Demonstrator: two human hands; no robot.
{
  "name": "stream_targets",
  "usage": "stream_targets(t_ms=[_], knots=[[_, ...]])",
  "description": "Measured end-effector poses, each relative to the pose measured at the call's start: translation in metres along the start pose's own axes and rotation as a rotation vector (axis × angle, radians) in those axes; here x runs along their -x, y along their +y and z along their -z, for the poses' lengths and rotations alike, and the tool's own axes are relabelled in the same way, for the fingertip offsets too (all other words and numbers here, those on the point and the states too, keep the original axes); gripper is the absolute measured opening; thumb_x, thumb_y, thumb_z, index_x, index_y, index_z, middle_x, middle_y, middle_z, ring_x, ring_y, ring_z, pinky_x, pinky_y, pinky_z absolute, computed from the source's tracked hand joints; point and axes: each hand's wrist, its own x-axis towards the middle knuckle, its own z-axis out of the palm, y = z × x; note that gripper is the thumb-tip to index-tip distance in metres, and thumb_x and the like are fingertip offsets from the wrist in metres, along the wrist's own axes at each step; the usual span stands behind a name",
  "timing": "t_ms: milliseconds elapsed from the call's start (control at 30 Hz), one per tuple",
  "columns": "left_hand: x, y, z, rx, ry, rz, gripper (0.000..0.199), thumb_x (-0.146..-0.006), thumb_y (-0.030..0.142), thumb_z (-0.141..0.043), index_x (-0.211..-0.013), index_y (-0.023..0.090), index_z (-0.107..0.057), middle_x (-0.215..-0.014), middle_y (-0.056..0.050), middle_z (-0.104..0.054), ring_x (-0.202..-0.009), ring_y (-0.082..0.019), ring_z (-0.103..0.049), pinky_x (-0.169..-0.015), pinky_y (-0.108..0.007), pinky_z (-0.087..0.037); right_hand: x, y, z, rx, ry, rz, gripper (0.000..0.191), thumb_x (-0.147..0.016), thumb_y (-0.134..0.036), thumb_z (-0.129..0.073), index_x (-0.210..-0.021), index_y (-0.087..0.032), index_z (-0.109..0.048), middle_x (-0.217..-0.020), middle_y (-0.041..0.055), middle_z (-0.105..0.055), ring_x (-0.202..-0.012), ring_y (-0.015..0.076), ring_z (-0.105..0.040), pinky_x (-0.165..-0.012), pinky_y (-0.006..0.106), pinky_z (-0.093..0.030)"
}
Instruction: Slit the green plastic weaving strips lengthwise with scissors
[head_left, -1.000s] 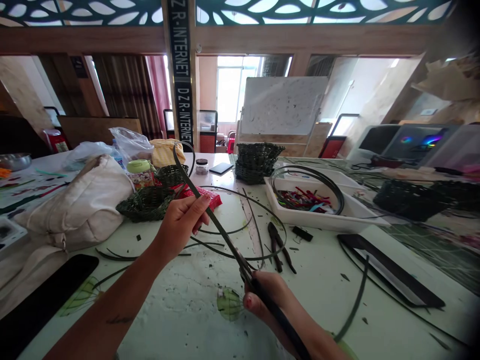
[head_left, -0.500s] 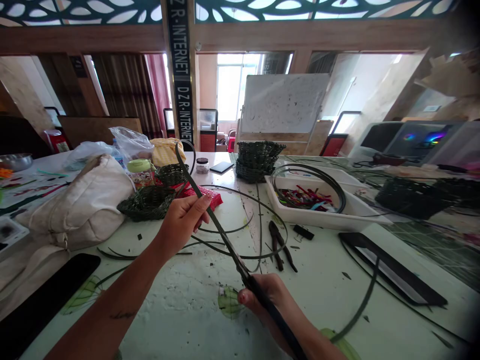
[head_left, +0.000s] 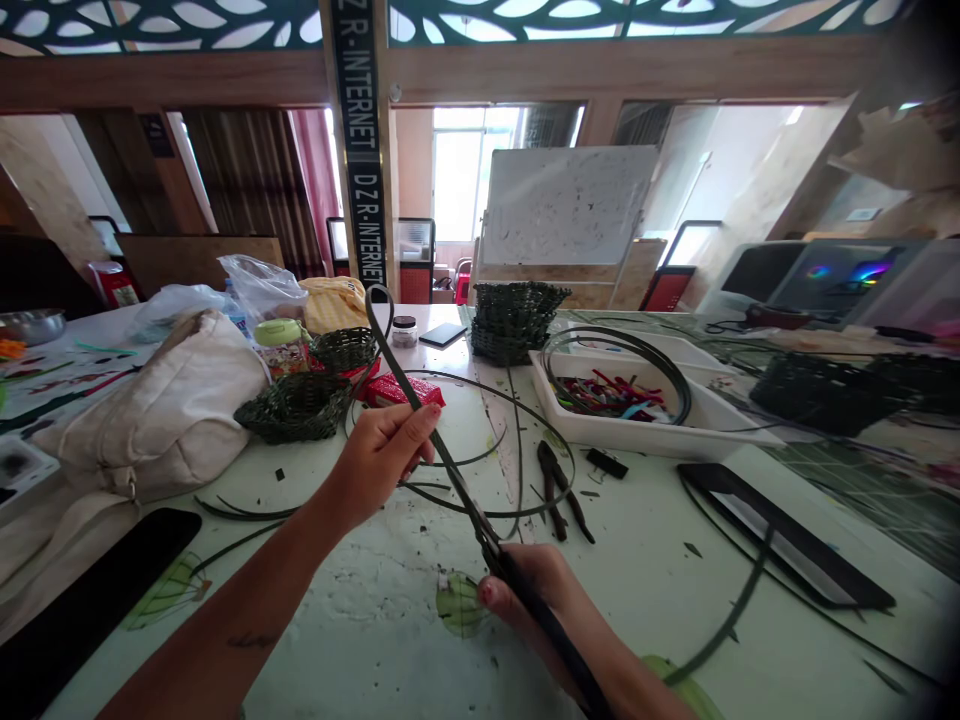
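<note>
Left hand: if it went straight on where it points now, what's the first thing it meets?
Probably the red packet just beyond the left hand. Depth is unclear: the hand looks raised, so it might pass over the packet.

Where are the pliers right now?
The pliers lie right of centre in the head view, just left of the black clip and nearer than the white tray.

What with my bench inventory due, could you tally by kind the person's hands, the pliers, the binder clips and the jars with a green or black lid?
Hands (left hand, right hand): 2
Pliers: 1
Binder clip: 1
Jars (green-lidded jar, black-lidded jar): 2
Total: 6
</note>
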Motion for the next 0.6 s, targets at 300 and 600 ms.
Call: stream_targets(t_ms=[300, 600], knots=[[0.009, 0.002, -0.013, -0.007, 0.039, -0.028, 0.046, -0.085, 0.048, -0.049, -0.051, 0.016, -0.054, -0.041, 0.004, -0.038, -0.038, -0.006, -0.034, -0.038, -0.02, -0.027, 0.001, 0.005, 0.002, -0.08, -0.037, 0.028, 0.054, -0.08, -0.069, -0.043, -0.061, -0.019, -0.036, -0.057, -0.0047, -0.029, -0.051, 0.0095, -0.026, -0.044, 0.023, -0.02], [0.006, -0.001, -0.012, 0.009, 0.031, -0.022, 0.047, -0.085, 0.048, -0.05, -0.052, 0.015, -0.053, -0.042, 0.004, -0.04, -0.039, -0.005, -0.035, -0.038, -0.019, -0.027, -0.001, -0.001, 0.003, -0.044, 0.009, 0.0, 0.06, -0.075, -0.076, -0.042, -0.056, -0.019, -0.035, -0.053, -0.0053, -0.025, -0.048, 0.0086, -0.025, -0.042, 0.023, -0.017]])
